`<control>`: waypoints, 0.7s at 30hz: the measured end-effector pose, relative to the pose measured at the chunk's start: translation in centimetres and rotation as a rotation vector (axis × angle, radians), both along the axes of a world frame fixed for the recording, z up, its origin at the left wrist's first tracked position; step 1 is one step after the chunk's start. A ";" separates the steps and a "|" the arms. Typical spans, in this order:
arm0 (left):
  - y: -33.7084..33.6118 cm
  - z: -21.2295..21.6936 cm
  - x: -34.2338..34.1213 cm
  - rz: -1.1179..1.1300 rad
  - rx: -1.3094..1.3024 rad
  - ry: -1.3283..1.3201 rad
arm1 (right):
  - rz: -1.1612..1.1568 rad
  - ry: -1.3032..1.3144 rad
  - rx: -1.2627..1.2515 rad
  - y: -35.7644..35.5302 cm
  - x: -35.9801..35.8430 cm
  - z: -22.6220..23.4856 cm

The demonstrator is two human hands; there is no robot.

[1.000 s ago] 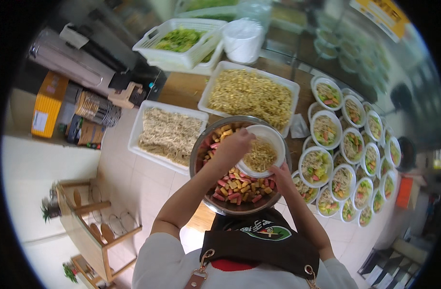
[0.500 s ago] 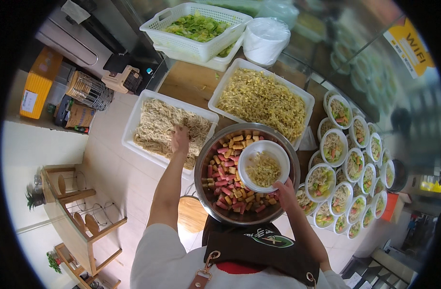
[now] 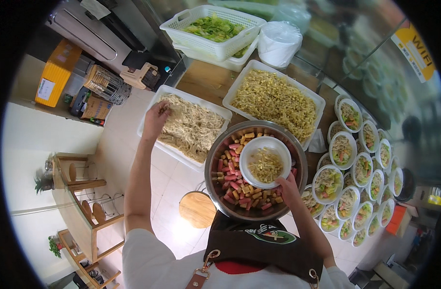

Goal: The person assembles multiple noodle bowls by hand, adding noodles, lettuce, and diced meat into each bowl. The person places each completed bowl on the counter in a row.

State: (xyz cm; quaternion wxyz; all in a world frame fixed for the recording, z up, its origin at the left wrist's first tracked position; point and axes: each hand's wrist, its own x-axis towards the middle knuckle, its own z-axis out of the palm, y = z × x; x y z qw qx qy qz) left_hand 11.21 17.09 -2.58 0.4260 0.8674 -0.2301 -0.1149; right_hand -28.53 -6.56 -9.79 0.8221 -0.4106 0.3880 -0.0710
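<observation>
My right hand (image 3: pixel 289 191) grips the near-right rim of a white round bowl (image 3: pixel 246 165), which has bean sprouts (image 3: pixel 265 164) in it. The bowl is over a large steel basin (image 3: pixel 215 198) filled with pink and golden-brown cut pieces (image 3: pixel 236 185), perhaps sausage. At the far-left corner of a white tray (image 3: pixel 144 124) of pale thin noodles (image 3: pixel 194 129), my left hand (image 3: pixel 158 117) has its fingers curled and closed on some noodles. Behind the basin stands another white tray (image 3: pixel 322 113) heaped with yellowish bean sprouts.
Stacked filled bowls (image 3: pixel 343 150) crowd the right side of the wooden table (image 3: pixel 206 79). At the back are a white basket (image 3: pixel 230 47) of chopped greens and a plastic-wrapped stack of white bowls (image 3: pixel 279 45). A round wooden stool (image 3: pixel 197 209) stands on the floor beside the basin.
My left hand has moved from the middle of the noodle tray to its far-left corner, and its fingers have closed on noodles. My right hand keeps hold of the bowl over the basin.
</observation>
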 end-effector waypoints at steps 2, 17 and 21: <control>0.2 1.2 0.7 -0.052 -0.067 -0.093 | 0.029 -0.024 -0.002 0.2 -0.1 -0.4; -0.6 4.4 -2.2 -0.124 -0.075 0.059 | 0.112 -0.201 0.000 2.6 1.4 -0.1; -2.2 11.9 -7.4 -0.277 -0.152 0.246 | 0.192 -0.205 0.024 3.1 3.3 0.8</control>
